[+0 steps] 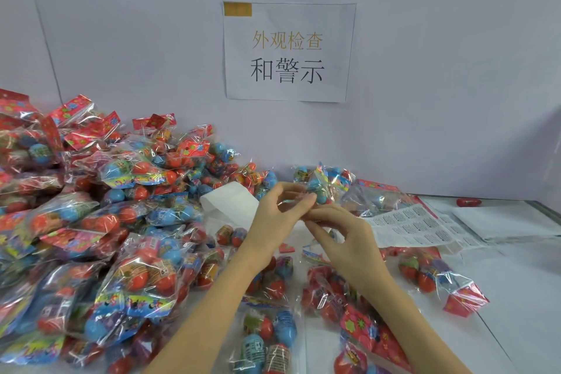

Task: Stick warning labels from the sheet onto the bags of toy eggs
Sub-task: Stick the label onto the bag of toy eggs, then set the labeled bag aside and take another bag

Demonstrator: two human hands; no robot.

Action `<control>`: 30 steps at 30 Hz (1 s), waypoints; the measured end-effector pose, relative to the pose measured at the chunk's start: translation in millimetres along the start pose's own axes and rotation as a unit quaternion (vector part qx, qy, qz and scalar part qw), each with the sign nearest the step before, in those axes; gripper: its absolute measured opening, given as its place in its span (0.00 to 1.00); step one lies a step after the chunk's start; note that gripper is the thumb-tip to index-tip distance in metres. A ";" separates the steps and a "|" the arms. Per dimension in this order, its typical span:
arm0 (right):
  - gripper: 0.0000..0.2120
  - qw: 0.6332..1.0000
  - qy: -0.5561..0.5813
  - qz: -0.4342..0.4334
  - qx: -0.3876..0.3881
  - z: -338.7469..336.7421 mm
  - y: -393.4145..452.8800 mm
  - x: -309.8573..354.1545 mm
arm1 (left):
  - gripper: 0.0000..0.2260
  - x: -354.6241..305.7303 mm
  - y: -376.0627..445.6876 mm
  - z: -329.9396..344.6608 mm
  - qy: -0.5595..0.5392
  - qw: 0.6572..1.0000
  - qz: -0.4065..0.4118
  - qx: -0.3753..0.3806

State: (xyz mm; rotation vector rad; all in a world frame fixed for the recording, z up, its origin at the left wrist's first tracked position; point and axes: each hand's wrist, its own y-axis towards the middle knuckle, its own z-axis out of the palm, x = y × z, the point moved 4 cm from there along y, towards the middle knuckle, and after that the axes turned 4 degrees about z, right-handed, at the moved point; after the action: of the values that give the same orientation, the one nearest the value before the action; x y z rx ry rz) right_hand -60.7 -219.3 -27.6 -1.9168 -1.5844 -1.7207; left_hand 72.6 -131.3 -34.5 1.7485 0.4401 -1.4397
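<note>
Both hands meet above the table's middle, left hand (277,209) and right hand (340,229) pinching a clear crinkly plastic bag of blue and red toy eggs (321,188), while the printed white label sheet (416,226) lies toward the right edge, nearer the right hand.

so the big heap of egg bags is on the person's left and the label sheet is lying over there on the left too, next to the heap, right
Not quite. The head view does show the big heap of egg bags on the person's left, but the label sheet lies on the right, on the table, beyond the right hand. Both hands meet at the middle; the left hand pinches clear wrapping there.
</note>
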 end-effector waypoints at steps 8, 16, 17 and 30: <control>0.13 0.989 0.001 0.092 -0.112 -29.0 6.3 -19.3 | 0.06 -0.1 3.8 -24.7 0.025 0.990 -0.016 -0.138; 0.27 0.988 -0.067 0.133 0.034 -8.3 2.1 -36.3 | 0.08 5.3 6.6 -22.4 -0.264 0.945 -0.160 -0.110; 0.27 0.989 -0.071 0.129 0.030 -8.6 2.4 -36.6 | 0.08 5.4 6.9 -22.1 -0.281 0.939 -0.171 -0.102; 0.14 0.993 -0.056 0.108 -0.013 -11.9 3.6 -32.7 | 0.17 9.9 5.6 -18.2 -0.346 0.913 -0.207 -0.058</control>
State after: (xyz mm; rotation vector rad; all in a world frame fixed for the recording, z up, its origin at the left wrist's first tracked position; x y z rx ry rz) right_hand -59.5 -248.3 -47.1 -2.1414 -1.3355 -1.5799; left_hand 91.2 -123.1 -41.4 0.9732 0.5058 -2.1592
